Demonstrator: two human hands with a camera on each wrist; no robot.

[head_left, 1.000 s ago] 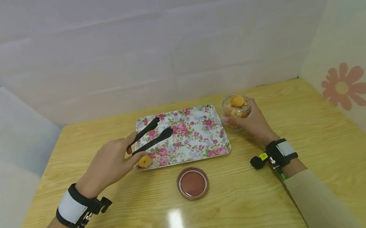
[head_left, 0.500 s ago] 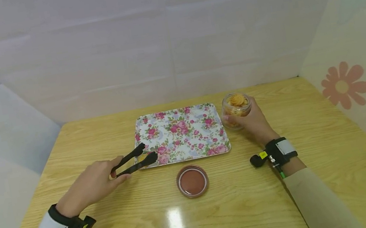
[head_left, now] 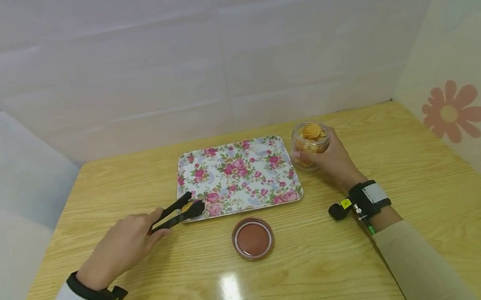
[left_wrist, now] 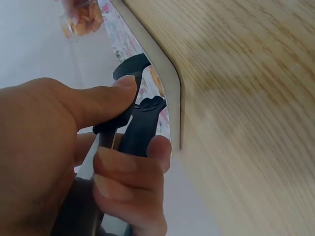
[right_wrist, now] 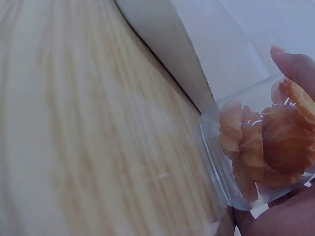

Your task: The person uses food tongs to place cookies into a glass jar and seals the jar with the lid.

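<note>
Pinching a small golden ridged cookie (head_left: 186, 208) between their flat tips, the black plastic tongs (head_left: 175, 213) lay in the left hand (head_left: 123, 244), whose thumb and curled fingers squeezed the two arms together over the near left corner of the rectangular floral-printed tray (head_left: 244, 170); the right hand (head_left: 333, 161) wrapped round the clear round jar of cookies (head_left: 309, 145), upright on the glossy wood-grain desk (head_left: 326, 263) just right of the tray; a round brown lid (head_left: 253, 239) lay flat nearby.

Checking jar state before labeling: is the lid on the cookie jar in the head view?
No: the jar held by the right hand is open at the top, and the brown lid lies on the table apart from it.
</note>
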